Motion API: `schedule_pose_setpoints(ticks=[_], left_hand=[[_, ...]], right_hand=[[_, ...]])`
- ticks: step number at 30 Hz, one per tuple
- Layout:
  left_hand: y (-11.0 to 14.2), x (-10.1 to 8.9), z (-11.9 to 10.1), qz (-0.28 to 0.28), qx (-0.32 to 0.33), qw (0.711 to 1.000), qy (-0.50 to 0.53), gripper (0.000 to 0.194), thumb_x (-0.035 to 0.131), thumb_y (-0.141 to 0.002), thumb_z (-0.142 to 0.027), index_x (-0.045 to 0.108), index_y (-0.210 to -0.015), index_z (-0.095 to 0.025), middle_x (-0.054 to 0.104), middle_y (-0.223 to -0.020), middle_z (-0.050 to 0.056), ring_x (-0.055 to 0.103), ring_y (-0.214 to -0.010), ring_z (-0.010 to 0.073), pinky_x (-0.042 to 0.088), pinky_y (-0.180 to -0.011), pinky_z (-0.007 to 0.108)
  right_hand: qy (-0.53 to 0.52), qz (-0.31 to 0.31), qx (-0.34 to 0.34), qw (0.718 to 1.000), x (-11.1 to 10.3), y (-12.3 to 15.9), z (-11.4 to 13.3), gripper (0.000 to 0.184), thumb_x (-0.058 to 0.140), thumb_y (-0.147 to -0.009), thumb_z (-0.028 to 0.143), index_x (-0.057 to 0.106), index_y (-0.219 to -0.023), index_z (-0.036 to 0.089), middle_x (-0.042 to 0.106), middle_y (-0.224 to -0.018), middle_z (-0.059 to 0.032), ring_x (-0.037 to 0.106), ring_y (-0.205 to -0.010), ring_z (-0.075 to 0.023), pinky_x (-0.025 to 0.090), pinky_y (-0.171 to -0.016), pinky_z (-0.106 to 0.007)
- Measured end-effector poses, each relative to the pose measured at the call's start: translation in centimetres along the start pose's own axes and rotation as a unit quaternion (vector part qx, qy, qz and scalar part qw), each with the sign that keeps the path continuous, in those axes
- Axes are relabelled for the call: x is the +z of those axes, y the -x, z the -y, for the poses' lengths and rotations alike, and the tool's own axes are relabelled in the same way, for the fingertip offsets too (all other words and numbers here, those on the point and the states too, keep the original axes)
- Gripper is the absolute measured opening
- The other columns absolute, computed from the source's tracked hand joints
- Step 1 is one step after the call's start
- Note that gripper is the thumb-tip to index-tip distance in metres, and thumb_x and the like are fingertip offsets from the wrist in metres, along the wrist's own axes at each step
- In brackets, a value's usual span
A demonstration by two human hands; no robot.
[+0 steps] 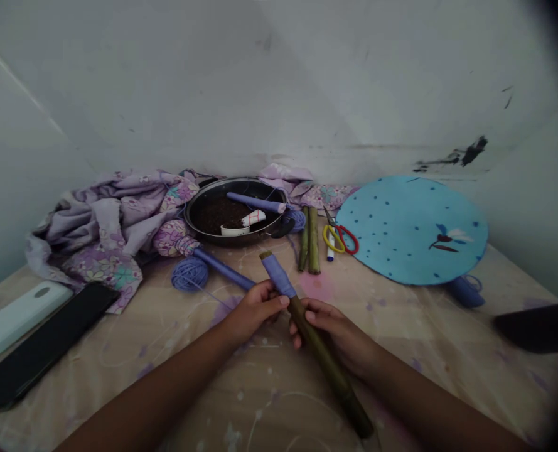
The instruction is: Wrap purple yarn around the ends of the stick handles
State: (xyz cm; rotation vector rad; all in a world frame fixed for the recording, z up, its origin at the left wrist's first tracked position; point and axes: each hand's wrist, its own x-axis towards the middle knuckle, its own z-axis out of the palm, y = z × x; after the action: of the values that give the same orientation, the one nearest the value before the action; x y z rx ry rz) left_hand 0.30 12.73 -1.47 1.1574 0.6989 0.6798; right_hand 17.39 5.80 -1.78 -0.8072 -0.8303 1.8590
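Your left hand (255,309) and right hand (336,336) are both closed on the bamboo stick (326,359), held just above the patterned sheet (260,402), steadying it beside its purple thread wrapping (277,275) and keeping that end raised.

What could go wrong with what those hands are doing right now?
The purple wrapping on the bamboo stick might slip or unravel if the left hand or right hand loosens its hold. The stick is also long, so a careless swing could perhaps knock the scissors lying just beyond it.
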Motion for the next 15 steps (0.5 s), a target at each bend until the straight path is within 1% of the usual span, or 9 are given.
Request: schedule_pose_setpoints(ticks=[3,5,8,10,13,15], left_hand=[[0.09,0.27,-0.30,0.002,0.004,1.000,0.002,0.042,0.072,-0.066,-0.049,0.057,-0.079,-0.012,0.048,-0.056,-0.003,0.032,-0.042,0.0035,0.018,-0.040,0.020],[0.13,0.41,-0.43,0.003,0.003,1.000,0.006,0.041,0.072,-0.066,-0.048,0.056,-0.080,-0.012,0.050,-0.058,-0.003,0.032,-0.041,0.0033,0.018,-0.040,0.020],[0.11,0.41,-0.39,0.001,0.000,1.000,0.014,0.039,0.072,-0.067,-0.045,0.056,-0.081,-0.013,0.044,-0.052,-0.006,0.030,-0.041,0.0033,0.018,-0.040,0.020],[0.06,0.32,-0.27,0.000,-0.002,1.000,0.013,0.038,0.072,-0.067,-0.044,0.056,-0.082,-0.013,0.041,-0.050,-0.008,0.030,-0.041,0.0035,0.019,-0.041,0.019],[-0.01,0.18,-0.10,-0.001,-0.005,1.000,0.011,0.037,0.071,-0.068,-0.043,0.055,-0.082,-0.013,0.042,-0.051,-0.008,0.030,-0.041,0.0033,0.020,-0.041,0.019],[-0.04,0.13,-0.01,0.003,-0.002,1.000,0.019,0.037,0.070,-0.069,-0.043,0.055,-0.082,-0.013,0.041,-0.050,-0.009,0.029,-0.040,0.0030,0.020,-0.041,0.019]], right_hand=[[0.015,0.004,-0.001,1.000,-0.02,0.00,0.13,0.023,0.050,-0.086,0.031,0.059,-0.098,0.013,0.069,-0.078,-0.0077,0.064,-0.062,-0.0155,0.047,-0.067,-0.030],[0.017,0.002,-0.003,1.000,-0.03,-0.01,0.10,0.023,0.048,-0.087,0.031,0.059,-0.097,0.013,0.068,-0.077,-0.0069,0.063,-0.061,-0.0150,0.047,-0.065,-0.029],[-0.001,0.001,-0.005,1.000,0.02,-0.04,0.02,0.025,0.053,-0.086,0.035,0.058,-0.096,0.013,0.067,-0.077,-0.0058,0.063,-0.061,-0.0142,0.048,-0.064,-0.028],[-0.019,-0.002,-0.005,1.000,0.09,-0.07,0.01,0.028,0.061,-0.082,0.038,0.057,-0.097,0.014,0.066,-0.079,-0.0052,0.062,-0.063,-0.0145,0.049,-0.064,-0.030],[-0.029,-0.019,-0.003,0.999,0.18,-0.13,0.09,0.029,0.071,-0.074,0.034,0.056,-0.092,0.016,0.065,-0.076,-0.0032,0.061,-0.065,-0.0150,0.051,-0.065,-0.031],[-0.025,-0.032,-0.002,0.999,0.17,-0.17,0.17,0.025,0.071,-0.075,0.032,0.057,-0.089,0.016,0.064,-0.072,-0.0017,0.060,-0.064,-0.0141,0.051,-0.065,-0.030]])
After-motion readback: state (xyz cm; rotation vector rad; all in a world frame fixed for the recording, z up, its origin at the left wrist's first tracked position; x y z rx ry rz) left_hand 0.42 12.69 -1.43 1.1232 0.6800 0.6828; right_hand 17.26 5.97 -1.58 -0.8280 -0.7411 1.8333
